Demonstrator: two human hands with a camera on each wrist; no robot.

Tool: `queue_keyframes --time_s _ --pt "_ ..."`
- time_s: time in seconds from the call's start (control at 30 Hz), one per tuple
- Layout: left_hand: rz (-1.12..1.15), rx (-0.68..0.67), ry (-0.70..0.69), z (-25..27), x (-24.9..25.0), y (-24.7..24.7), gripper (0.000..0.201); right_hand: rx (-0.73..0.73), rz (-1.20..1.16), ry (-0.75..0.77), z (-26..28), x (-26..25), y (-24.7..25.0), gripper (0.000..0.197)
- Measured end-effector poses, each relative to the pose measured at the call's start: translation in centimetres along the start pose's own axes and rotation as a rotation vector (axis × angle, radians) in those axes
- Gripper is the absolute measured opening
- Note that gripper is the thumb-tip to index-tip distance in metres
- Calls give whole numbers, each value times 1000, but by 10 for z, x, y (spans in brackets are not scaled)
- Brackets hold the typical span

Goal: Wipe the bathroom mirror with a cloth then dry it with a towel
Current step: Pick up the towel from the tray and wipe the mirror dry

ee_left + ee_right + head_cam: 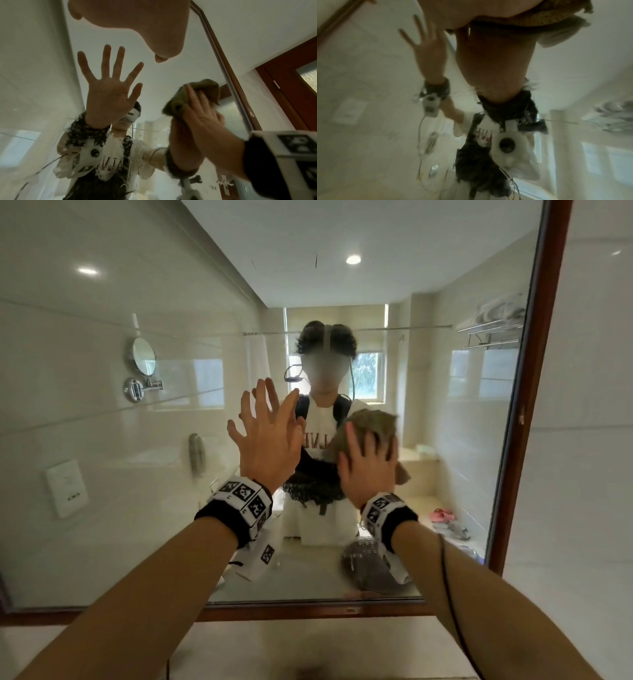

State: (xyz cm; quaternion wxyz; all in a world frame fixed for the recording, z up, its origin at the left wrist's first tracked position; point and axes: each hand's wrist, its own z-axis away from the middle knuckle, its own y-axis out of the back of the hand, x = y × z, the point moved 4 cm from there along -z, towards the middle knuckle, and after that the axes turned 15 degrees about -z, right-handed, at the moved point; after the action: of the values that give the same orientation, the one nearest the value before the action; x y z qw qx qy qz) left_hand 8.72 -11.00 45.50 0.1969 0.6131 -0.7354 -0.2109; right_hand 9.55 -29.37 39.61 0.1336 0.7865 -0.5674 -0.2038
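The big mirror [445, 285] in a brown wooden frame [537, 392] fills the head view. My right hand [368, 465] lies spread over a bunched olive-brown cloth [375, 421] and presses it against the glass at chest height. The left wrist view shows the same cloth [204, 86] sticking out above the right hand [204, 119]. In the right wrist view the cloth [544, 25] is under my palm. My left hand [265, 436] is raised beside it, fingers straight and spread, holding nothing. It is close to the glass; contact is unclear.
The frame's bottom rail [308, 613] runs above a pale counter [308, 645]. Reflected in the glass are a rack with white towels [495, 328], a round wall mirror [144, 361] and a wall socket [66, 487]. A brown door [291, 92] stands to the right.
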Motion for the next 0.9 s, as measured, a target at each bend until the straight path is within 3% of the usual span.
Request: queue_keyframes --time_s 0.1,0.23,0.47,0.63,0.83,0.9 --pt "13 -6 -1 4 -1 -1 55 -131 7 160 10 -28 -17 60" --pt "22 6 -32 2 2 -7 55 -191 23 242 -4 -15 -9 59" --pt "-4 52 -219 3 66 -21 52 107 10 -55 -69 84 74 62" --pt "-45 120 -308 -2 117 -22 51 215 52 -234 -42 155 91 62" --pt "-93 133 -300 -8 146 -29 51 254 3 -397 6 155 62 62" --pt "-92 125 -288 -6 148 -31 51 206 3 -351 18 142 53 62"
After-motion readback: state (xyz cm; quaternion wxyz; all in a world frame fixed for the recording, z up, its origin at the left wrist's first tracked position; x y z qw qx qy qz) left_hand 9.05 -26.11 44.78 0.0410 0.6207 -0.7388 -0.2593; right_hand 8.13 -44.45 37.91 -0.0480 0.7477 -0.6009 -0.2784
